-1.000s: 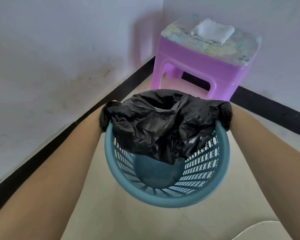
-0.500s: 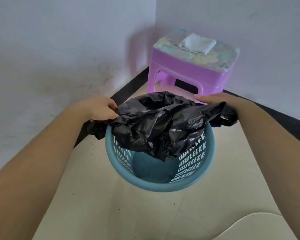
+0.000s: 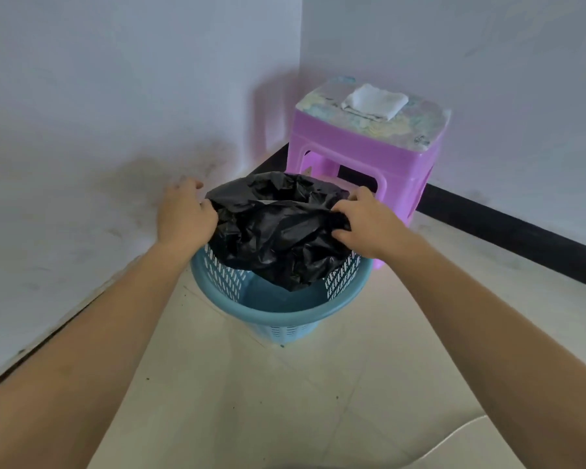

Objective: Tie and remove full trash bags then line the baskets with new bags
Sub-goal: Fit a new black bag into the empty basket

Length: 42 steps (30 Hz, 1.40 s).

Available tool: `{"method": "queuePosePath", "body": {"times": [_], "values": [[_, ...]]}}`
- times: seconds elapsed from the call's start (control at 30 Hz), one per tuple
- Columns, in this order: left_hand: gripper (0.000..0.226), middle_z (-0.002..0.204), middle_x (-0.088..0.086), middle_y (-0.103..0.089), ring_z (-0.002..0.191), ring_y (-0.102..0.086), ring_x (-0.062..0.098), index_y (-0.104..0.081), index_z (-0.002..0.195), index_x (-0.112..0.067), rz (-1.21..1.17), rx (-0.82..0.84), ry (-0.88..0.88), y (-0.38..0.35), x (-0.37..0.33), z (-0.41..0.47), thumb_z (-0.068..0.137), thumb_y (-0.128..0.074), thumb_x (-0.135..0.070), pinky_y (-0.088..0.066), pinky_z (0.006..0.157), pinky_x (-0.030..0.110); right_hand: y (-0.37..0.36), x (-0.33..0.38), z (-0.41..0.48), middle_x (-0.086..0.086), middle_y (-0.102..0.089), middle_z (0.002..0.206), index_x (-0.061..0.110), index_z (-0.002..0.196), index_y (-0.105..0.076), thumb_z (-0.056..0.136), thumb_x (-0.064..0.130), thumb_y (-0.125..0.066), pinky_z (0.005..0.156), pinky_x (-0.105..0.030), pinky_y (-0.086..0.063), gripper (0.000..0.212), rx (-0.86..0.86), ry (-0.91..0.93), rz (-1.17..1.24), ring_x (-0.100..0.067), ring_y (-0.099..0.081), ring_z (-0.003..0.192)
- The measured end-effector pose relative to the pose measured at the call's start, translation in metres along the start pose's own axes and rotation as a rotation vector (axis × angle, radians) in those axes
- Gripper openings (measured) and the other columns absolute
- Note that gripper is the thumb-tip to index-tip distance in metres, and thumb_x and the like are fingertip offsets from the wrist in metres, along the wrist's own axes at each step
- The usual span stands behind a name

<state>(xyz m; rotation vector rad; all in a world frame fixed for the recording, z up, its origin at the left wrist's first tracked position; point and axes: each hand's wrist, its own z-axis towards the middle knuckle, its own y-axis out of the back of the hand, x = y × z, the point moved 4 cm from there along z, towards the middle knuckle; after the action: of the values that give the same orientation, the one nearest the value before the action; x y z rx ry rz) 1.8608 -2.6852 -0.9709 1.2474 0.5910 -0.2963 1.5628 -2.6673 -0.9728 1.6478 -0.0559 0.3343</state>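
Observation:
A blue perforated plastic basket (image 3: 278, 316) stands on the tiled floor in the corner. A crumpled black trash bag (image 3: 278, 231) hangs over its far half, its mouth partly spread and its bottom dangling inside the basket. My left hand (image 3: 185, 214) grips the bag's edge at the basket's left rim. My right hand (image 3: 362, 221) pinches the bag's edge at the right rim, thumb over the plastic. The near part of the rim is bare.
A purple plastic stool (image 3: 369, 147) stands right behind the basket in the corner, with a folded white cloth (image 3: 374, 101) on top. Walls with a black skirting (image 3: 508, 228) close off the left and back. A white curved object (image 3: 471, 448) shows at the bottom right.
My head has pulled back, so the basket looks farther away. Both hands have come out from under the bag and now grip its edge from above at the rim's sides.

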Motion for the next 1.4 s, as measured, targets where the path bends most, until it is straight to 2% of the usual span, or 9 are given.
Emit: {"method": "queuePosePath", "body": {"times": [0.13,0.23,0.33,0.43,0.63,0.77,0.93,1.17,1.4], "values": [[0.043,0.149,0.016,-0.034,0.143,-0.023,0.032,-0.057,0.132,-0.029,0.034,0.106,-0.089,-0.005,-0.015,-0.034,0.092,-0.057,-0.045,-0.027,0.114,0.049,-0.016,-0.011,-0.004,-0.008,-0.041,0.137,0.016,0.117,-0.065,0.088,0.012,-0.066,0.090,-0.038,-0.051,0.029,-0.166,-0.018,0.143,-0.030,-0.056,0.113],[0.028,0.147,0.015,-0.035,0.143,-0.022,0.032,-0.065,0.118,-0.028,-0.091,-0.042,0.056,-0.008,-0.009,-0.064,0.091,-0.060,-0.034,-0.023,0.115,0.037,-0.022,-0.015,-0.009,0.001,-0.047,0.130,0.021,0.107,-0.069,0.084,0.009,-0.065,0.085,-0.028,-0.045,0.026,-0.270,-0.068,0.333,-0.018,-0.055,0.109],[0.012,0.120,0.010,-0.056,0.115,-0.051,0.026,-0.067,0.091,-0.020,-0.393,-0.241,0.213,0.000,0.001,-0.080,0.091,-0.056,-0.025,-0.041,0.092,0.028,-0.026,-0.019,-0.019,0.012,-0.046,0.118,0.028,0.106,-0.071,0.084,0.017,-0.064,0.088,-0.024,-0.039,0.026,-0.338,-0.117,0.437,-0.014,-0.053,0.111],[0.024,0.087,0.002,-0.068,0.080,-0.063,0.017,-0.060,0.074,-0.027,-0.424,-0.129,0.349,-0.004,0.003,-0.082,0.086,-0.060,-0.048,-0.048,0.068,0.034,-0.026,-0.025,-0.032,0.006,-0.048,0.125,0.033,0.115,-0.069,0.082,0.020,-0.065,0.100,-0.033,-0.045,0.036,-0.378,-0.180,0.504,-0.017,-0.052,0.117],[0.030,0.095,-0.002,-0.055,0.075,-0.055,0.010,-0.050,0.101,-0.018,-0.756,-0.259,0.607,-0.015,0.008,-0.081,0.077,-0.066,-0.011,-0.042,0.056,0.020,-0.020,-0.019,-0.052,-0.002,-0.053,0.121,0.032,0.112,-0.066,0.078,0.042,-0.073,0.097,-0.040,-0.042,0.036,-0.688,-0.427,0.291,-0.026,-0.053,0.112],[0.031,0.095,-0.003,-0.049,0.072,-0.051,0.007,-0.044,0.107,-0.015,-0.958,-0.366,0.668,-0.021,-0.006,-0.084,0.081,-0.058,-0.004,-0.040,0.045,0.009,-0.040,-0.017,-0.055,-0.001,-0.054,0.129,0.030,0.126,-0.051,0.079,0.033,-0.067,0.092,-0.039,-0.051,0.050,-0.562,-0.713,0.950,-0.017,-0.060,0.101],[0.049,0.124,0.009,-0.048,0.086,-0.057,0.016,-0.048,0.122,-0.009,-0.990,-0.353,0.909,-0.028,-0.001,-0.095,0.076,-0.063,-0.018,-0.051,0.063,0.031,-0.047,-0.015,-0.055,0.007,-0.062,0.091,0.020,0.118,-0.052,0.069,0.025,-0.054,0.068,-0.031,-0.049,0.050,-0.578,-0.737,1.485,-0.012,-0.058,0.072],[0.023,0.093,0.000,-0.055,0.074,-0.054,0.012,-0.046,0.111,-0.018,-1.069,-0.352,0.908,-0.051,-0.017,-0.123,0.090,-0.051,-0.026,-0.041,0.058,0.027,-0.061,0.004,-0.056,-0.008,-0.037,0.149,0.018,0.148,-0.031,0.083,0.055,-0.066,0.112,-0.044,-0.035,0.082,-0.628,-1.151,1.287,-0.028,-0.042,0.131],[0.024,0.083,-0.005,-0.045,0.069,-0.045,0.007,-0.037,0.077,-0.025,-0.991,-0.396,0.848,-0.064,-0.024,-0.122,0.100,-0.031,-0.022,-0.032,0.055,0.022,-0.075,0.019,-0.050,0.008,-0.057,0.091,0.020,0.103,-0.055,0.098,0.036,-0.037,0.079,-0.035,-0.040,0.025,-0.631,-0.961,1.610,-0.019,-0.053,0.085]]}}
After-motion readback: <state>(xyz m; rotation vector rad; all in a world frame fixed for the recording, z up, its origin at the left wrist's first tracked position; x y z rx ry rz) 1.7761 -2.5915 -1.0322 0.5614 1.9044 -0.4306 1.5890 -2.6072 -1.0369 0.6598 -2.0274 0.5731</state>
